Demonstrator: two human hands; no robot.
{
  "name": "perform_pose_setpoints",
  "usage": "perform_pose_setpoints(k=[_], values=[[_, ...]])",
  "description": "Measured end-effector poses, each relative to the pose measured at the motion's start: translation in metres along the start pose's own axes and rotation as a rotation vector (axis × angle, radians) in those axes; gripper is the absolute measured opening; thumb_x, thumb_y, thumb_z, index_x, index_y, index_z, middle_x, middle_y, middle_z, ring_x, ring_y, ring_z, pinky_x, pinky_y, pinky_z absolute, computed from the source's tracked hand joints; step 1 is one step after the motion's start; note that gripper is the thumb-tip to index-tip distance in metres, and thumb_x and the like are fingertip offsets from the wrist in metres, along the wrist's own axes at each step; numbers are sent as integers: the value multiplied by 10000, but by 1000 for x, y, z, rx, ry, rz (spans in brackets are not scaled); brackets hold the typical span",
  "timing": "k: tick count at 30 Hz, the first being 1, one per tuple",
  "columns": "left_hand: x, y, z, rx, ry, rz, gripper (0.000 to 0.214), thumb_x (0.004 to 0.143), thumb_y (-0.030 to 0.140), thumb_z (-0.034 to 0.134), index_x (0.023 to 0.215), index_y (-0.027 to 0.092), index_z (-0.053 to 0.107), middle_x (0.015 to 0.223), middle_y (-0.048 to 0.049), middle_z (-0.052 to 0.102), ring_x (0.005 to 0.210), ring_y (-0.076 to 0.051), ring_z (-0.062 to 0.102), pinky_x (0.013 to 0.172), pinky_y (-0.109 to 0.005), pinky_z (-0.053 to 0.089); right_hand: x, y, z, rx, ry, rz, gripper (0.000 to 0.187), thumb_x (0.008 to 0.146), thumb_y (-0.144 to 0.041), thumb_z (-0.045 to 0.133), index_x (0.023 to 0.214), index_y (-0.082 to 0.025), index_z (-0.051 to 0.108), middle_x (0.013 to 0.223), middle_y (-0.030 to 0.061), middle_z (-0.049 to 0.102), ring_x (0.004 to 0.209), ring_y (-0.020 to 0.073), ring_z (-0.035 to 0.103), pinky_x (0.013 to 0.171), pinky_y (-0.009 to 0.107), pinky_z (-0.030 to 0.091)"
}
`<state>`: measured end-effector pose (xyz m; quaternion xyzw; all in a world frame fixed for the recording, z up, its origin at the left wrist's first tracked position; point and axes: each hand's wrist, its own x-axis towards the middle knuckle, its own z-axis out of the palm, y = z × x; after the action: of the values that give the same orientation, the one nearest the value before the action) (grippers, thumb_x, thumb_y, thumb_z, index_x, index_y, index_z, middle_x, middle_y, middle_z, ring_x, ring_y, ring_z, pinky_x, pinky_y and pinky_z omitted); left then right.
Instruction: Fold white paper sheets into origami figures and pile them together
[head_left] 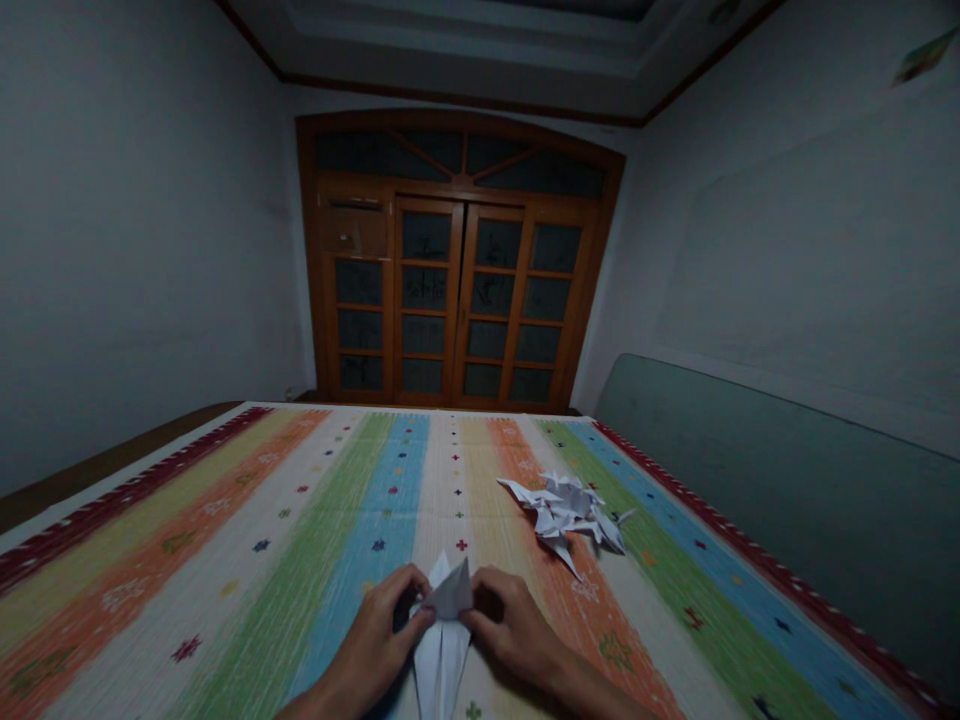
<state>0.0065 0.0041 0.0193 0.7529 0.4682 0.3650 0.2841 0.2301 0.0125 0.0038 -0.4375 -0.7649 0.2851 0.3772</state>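
Near the front edge of the view, a partly folded sheet of white origami paper lies between my two hands. Its long narrow part points toward me, and a grey-shaded flap stands up at the far end. My left hand pinches the flap's left side between thumb and fingers. On the other side, my right hand pinches the flap's right edge the same way. Farther off to the right sits a pile of folded white paper cranes, apart from both hands.
A striped, patterned tablecloth covers the table under the hands. Along the right side runs a grey-green panel. Wooden glazed doors stand in the wall past the table's far edge.
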Motion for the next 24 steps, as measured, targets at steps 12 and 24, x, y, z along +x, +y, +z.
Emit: perform_pose_setpoints(k=[12, 24], values=[[-15, -4, 11, -150, 156, 188, 201, 922, 245, 568, 1112, 276, 625, 1157, -64, 698, 1095, -255, 670, 903, -341, 571, 2, -9, 20, 737, 46, 179, 699, 636, -258, 846, 1212, -277, 449, 757, -54, 666, 673, 175, 669, 601, 245, 472], [-9, 20, 11, -652, 45, -202, 529, 839, 588, 698, 1170, 246, 469, 975, -75, 743, 868, -283, 728, 809, -397, 568, -8, -16, 28, 821, 53, 226, 860, 666, -500, 889, 1336, -228, 423, 988, 89, 752, 925, 307, 744, 830, 433, 568]])
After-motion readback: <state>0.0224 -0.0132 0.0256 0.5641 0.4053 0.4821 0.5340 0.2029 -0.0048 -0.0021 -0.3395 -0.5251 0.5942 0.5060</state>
